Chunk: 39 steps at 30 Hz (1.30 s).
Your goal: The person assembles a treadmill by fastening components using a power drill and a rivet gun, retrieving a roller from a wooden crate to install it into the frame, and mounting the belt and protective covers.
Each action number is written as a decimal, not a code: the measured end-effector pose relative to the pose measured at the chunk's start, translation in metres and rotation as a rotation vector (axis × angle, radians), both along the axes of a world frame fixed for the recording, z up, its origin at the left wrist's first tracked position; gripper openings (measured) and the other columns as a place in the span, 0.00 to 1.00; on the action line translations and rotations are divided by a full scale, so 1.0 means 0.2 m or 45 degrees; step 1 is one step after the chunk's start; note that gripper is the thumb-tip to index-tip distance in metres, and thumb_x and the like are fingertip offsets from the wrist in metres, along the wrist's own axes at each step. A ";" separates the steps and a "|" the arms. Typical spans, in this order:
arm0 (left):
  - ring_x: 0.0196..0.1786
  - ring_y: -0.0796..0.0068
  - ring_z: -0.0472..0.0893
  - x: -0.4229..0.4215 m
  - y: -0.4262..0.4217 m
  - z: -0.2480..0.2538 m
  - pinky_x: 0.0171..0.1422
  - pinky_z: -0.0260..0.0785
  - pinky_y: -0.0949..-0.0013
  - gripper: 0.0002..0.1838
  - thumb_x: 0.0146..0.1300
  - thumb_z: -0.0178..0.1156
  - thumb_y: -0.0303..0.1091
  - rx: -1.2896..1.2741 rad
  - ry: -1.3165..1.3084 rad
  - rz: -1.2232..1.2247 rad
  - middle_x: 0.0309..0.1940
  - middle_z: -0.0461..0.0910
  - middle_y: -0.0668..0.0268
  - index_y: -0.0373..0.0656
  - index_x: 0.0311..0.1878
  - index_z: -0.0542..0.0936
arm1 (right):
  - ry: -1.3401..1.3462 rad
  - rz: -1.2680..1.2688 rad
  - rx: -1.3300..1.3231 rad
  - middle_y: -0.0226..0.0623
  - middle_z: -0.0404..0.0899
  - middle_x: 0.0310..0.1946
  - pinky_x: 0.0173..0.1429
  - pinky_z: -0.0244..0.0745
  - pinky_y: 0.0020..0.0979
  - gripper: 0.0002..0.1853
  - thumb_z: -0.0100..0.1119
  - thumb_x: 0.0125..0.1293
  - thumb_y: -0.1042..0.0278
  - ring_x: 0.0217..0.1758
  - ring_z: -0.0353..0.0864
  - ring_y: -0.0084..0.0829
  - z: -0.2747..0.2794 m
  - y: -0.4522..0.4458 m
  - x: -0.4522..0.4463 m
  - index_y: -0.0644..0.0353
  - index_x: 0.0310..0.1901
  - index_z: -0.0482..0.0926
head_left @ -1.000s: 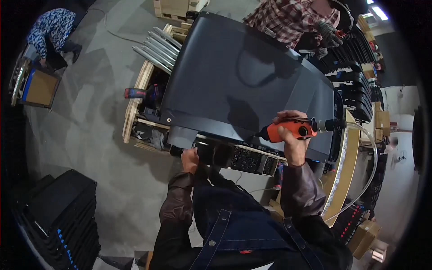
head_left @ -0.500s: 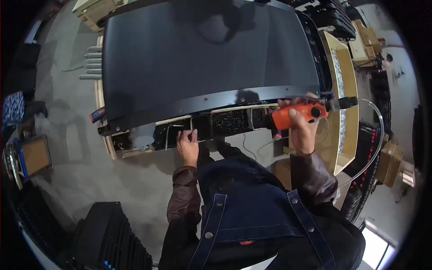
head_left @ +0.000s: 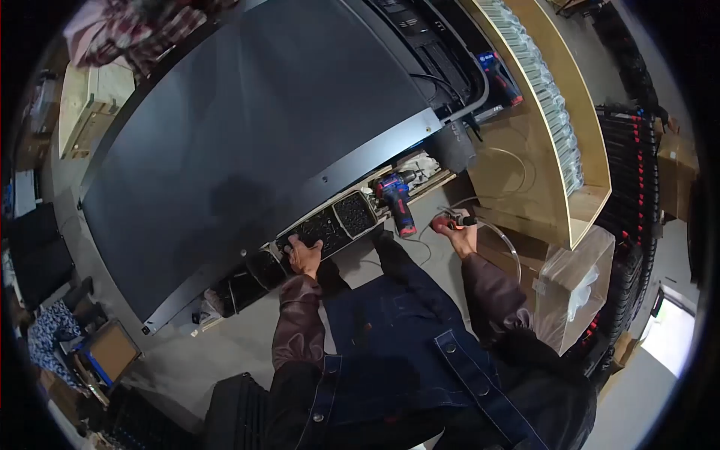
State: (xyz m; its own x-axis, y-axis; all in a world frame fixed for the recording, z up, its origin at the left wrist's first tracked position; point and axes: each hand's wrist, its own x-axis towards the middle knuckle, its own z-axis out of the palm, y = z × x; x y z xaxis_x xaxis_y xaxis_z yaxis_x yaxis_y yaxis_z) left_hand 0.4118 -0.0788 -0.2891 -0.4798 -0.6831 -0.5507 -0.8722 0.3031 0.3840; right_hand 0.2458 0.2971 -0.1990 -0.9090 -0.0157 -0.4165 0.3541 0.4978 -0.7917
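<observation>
Two hands: your bare left hand (head_left: 304,256) had shifted to the small black parts (head_left: 321,229), and your bare right hand (head_left: 465,238) had gone away from the large dark-grey flat panel (head_left: 247,127).
Left fingers: they were bent down at the long black compartmented tray (head_left: 339,222); whether they pinched something, I could not tell.
Orange-red handheld tool (head_left: 448,222): your right fingers were wrapped around it, beyond the tray's right end; therefore it was not working on the panel, and you seemed occupied with the parts.
Panel surface: smooth, with small holes along its border; a blue-and-black cordless drill (head_left: 395,201) lay just beside the tray.
Room: a yellowish wooden box (head_left: 536,172) held clear-wrapped pieces (head_left: 551,105) above the grey floor (head_left: 180,361); a checked sleeve (head_left: 142,34) showed beyond the panel.
</observation>
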 end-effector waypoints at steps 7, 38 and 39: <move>0.72 0.49 0.70 -0.11 0.01 -0.09 0.75 0.63 0.52 0.57 0.47 0.82 0.45 0.150 -0.072 0.277 0.70 0.69 0.47 0.34 0.75 0.59 | -0.071 -0.128 -0.317 0.40 0.80 0.45 0.52 0.80 0.36 0.20 0.72 0.55 0.78 0.46 0.83 0.37 -0.59 -0.01 -0.17 0.57 0.51 0.80; 0.52 0.63 0.84 0.15 -0.03 -0.16 0.54 0.78 0.57 0.13 0.67 0.58 0.30 0.756 0.551 0.783 0.42 0.85 0.61 0.37 0.52 0.82 | -0.295 0.286 0.313 0.37 0.83 0.50 0.51 0.79 0.30 0.18 0.58 0.74 0.65 0.48 0.82 0.28 -1.15 0.79 -1.23 0.64 0.60 0.77; 0.51 0.66 0.83 0.17 -0.05 -0.17 0.53 0.79 0.58 0.13 0.68 0.59 0.32 0.725 0.605 0.575 0.40 0.84 0.64 0.38 0.53 0.81 | -0.307 0.323 0.294 0.37 0.83 0.50 0.52 0.79 0.31 0.18 0.57 0.74 0.65 0.49 0.82 0.28 -1.17 0.80 -1.25 0.64 0.60 0.77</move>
State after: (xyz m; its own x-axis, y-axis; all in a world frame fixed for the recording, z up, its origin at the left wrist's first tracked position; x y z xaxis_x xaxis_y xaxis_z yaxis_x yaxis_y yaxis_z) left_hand 0.4465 -0.0881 -0.3224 -0.4950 -0.5453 -0.6764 -0.5712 -0.3824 0.7263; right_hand -0.0049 0.4581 -0.4333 -0.7645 -0.1083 -0.6355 0.3587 0.7477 -0.5589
